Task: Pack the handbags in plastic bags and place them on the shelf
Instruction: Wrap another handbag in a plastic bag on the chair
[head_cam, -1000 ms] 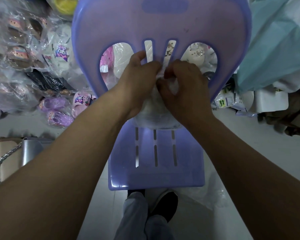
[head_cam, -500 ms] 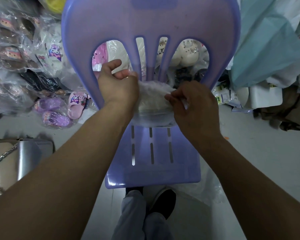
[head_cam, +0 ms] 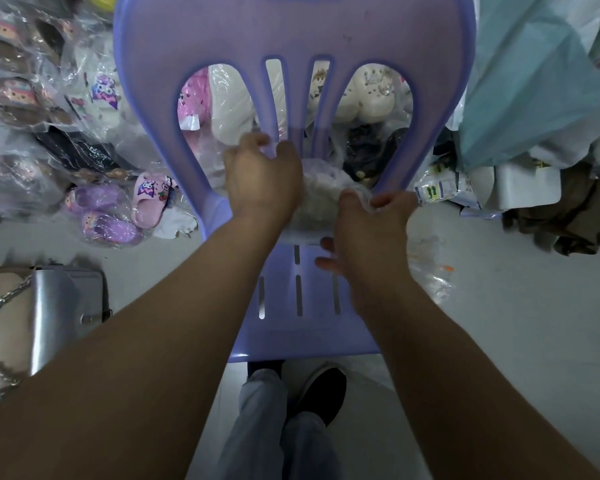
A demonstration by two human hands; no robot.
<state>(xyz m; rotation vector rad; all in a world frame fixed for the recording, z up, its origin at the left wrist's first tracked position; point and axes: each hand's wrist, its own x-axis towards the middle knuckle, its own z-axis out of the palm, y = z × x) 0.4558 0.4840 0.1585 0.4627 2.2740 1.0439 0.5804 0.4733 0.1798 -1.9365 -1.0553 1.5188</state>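
A crumpled clear plastic bag lies at the back of the seat of a purple plastic chair. My left hand grips the bag's left side against the chair back. Thumb and forefinger of my right hand pinch the bag's right edge and pull it sideways, the other fingers spread. A silver handbag with a chain strap, next to a beige one, sits on the floor at the left. Whether anything is inside the plastic bag cannot be seen.
Bagged slippers and shoes pile up on the floor at the left and behind the chair. A teal sheet and white boxes crowd the right. Another loose plastic bag lies right of the chair. My legs and a dark shoe are below the seat.
My hands, together at the bag's middle a second ago, have moved apart, the right one farther to the right, stretching the plastic bag wider. The view has tilted slightly.
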